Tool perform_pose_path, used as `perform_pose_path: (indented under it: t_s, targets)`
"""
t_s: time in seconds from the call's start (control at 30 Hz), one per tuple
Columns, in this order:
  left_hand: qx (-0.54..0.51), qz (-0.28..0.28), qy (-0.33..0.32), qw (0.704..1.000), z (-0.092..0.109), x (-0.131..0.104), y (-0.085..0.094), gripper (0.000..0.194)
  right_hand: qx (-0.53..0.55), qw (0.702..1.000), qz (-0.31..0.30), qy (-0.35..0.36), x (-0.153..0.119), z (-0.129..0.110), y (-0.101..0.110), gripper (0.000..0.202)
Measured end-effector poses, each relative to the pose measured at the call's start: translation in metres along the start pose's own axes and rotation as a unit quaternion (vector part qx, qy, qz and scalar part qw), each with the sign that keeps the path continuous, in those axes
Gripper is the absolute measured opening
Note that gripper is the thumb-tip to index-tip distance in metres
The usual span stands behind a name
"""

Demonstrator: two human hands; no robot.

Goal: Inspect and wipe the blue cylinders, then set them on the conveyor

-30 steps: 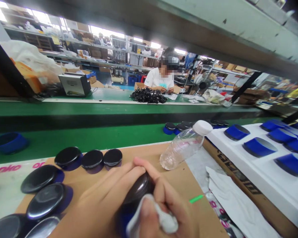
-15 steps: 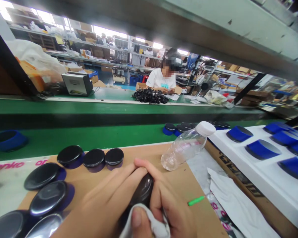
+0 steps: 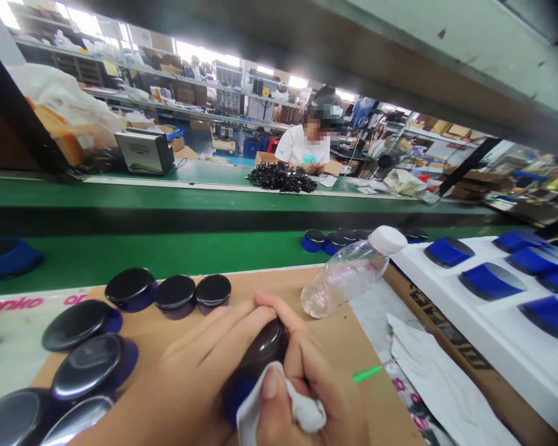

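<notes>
Both hands meet at the bottom centre, over brown cardboard (image 3: 339, 353). My left hand (image 3: 199, 365) is wrapped round a glossy black-topped blue round piece (image 3: 263, 347), covering its left side. My right hand (image 3: 307, 378) closes on a white cloth (image 3: 251, 412) and presses it against the same piece, thumb on top of the cloth. Left of the hands, several similar black-topped pieces (image 3: 90, 365) lie on the cardboard. A clear plastic bottle (image 3: 344, 279) with a white cap leans beyond my right hand. The underside of the held piece is hidden.
On the right, a white foam tray (image 3: 441, 285) holds several blue rings. A green-handled tool (image 3: 367, 374) and a crumpled white sheet (image 3: 446, 378) lie nearby. More blue pieces stand on the green surface (image 3: 190, 248). Across the bench sits a person (image 3: 302, 145) behind a black pile (image 3: 281, 178).
The held piece has tilted slightly, showing more of its blue side. My right thumb and the cloth have shifted a little up and right. The view has moved slightly.
</notes>
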State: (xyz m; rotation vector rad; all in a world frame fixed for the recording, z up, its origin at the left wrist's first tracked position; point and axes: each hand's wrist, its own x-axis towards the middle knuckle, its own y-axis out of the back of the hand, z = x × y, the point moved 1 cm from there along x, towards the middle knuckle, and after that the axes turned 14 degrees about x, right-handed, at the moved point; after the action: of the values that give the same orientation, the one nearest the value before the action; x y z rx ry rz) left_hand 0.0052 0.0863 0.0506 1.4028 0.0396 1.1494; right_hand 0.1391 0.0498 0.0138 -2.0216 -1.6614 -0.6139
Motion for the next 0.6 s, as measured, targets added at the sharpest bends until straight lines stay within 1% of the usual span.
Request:
perform_pose_path:
  t_s: [0.1, 0.13, 0.2, 0.3, 0.4, 0.47, 0.5, 0.6]
  targets:
    - [0.046, 0.021, -0.039, 0.998, -0.004, -0.008, -0.002, 0.032, -0.014, 1.0, 0.006, 0.018, 0.003, -0.004, 0.0, 0.031]
    - [0.059, 0.02, -0.042, 0.997, -0.006, -0.01, -0.003, 0.038, -0.014, 1.0, 0.013, 0.02, 0.004, -0.006, 0.0, 0.03]
    - [0.067, 0.015, -0.036, 0.997, -0.009, -0.016, -0.004, 0.047, 0.0, 1.0, 0.029, 0.001, 0.007, -0.009, 0.0, 0.027]
    - [0.026, 0.015, -0.008, 1.0, -0.014, -0.024, -0.006, 0.05, 0.008, 0.998, 0.04, -0.045, 0.008, -0.008, 0.0, 0.026]
    - [-0.031, 0.02, 0.026, 0.999, -0.02, -0.031, -0.011, 0.057, -0.002, 0.999, 0.032, -0.023, 0.007, -0.007, -0.001, 0.032]
    - [-0.04, 0.02, 0.039, 0.998, -0.022, -0.03, -0.012, 0.057, 0.0, 1.0, 0.029, -0.008, 0.007, -0.008, 0.001, 0.034]
    - [-0.042, 0.011, 0.041, 0.998, -0.02, -0.028, -0.012, 0.055, 0.009, 0.999, 0.03, -0.019, 0.009, -0.009, 0.002, 0.032]
    - [-0.066, -0.025, 0.048, 0.996, -0.011, -0.015, -0.009, 0.041, 0.069, 0.991, 0.02, -0.112, 0.015, -0.008, 0.004, 0.024]
